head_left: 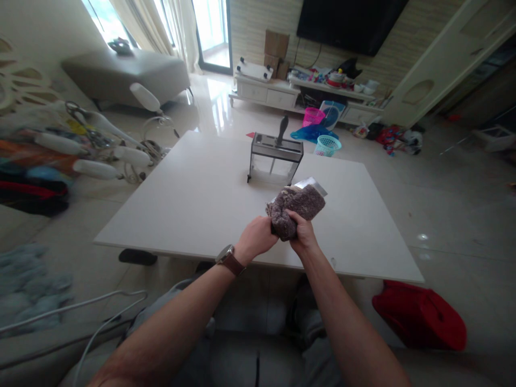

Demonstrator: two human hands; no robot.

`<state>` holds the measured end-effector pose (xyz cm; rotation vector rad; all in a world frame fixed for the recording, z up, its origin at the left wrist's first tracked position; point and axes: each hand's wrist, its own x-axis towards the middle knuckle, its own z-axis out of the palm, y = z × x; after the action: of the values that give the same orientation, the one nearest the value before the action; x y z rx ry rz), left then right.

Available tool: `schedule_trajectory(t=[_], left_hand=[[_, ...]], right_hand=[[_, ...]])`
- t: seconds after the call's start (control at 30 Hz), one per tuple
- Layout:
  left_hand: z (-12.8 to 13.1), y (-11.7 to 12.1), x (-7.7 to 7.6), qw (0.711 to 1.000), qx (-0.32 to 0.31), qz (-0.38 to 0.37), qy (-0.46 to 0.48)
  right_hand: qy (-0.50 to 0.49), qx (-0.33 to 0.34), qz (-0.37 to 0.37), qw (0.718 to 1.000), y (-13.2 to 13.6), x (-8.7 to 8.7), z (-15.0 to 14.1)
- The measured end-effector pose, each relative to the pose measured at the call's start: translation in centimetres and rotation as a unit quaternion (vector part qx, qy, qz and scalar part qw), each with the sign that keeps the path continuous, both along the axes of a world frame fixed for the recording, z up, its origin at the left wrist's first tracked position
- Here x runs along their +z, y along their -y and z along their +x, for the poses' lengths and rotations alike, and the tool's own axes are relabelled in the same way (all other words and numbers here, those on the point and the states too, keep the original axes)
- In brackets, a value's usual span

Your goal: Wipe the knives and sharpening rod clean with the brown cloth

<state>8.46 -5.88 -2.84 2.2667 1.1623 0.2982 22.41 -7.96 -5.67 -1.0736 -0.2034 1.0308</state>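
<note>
Both my hands meet over the near edge of the white table [193, 204]. My right hand [303, 235] is closed around a brownish-grey cloth [296, 207]. The cloth is wrapped over a flat shiny metal blade [313, 185], whose tip sticks out on the far side. My left hand [258, 237], with a brown-strapped watch [229, 259] on its wrist, is a fist. It grips a dark handle [274, 230] that barely shows between the two hands. Most of the blade is hidden by the cloth.
A clear knife block [274, 161] with one black-handled knife [282, 129] stands at the table's far middle. A red bag [419, 317] lies on the floor to the right. A cluttered rack [92, 145] is on the left, and baskets [327, 144] and a TV cabinet [266, 91] lie beyond.
</note>
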Motion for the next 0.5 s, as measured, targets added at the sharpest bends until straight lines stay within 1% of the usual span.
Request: schedule_trajectory(t=[0.5], left_hand=[[0.00, 0.09, 0.22, 1.000, 0.002, 0.007, 0.007]], right_hand=[[-0.010, -0.005, -0.004, 1.000, 0.06, 0.69, -0.35]])
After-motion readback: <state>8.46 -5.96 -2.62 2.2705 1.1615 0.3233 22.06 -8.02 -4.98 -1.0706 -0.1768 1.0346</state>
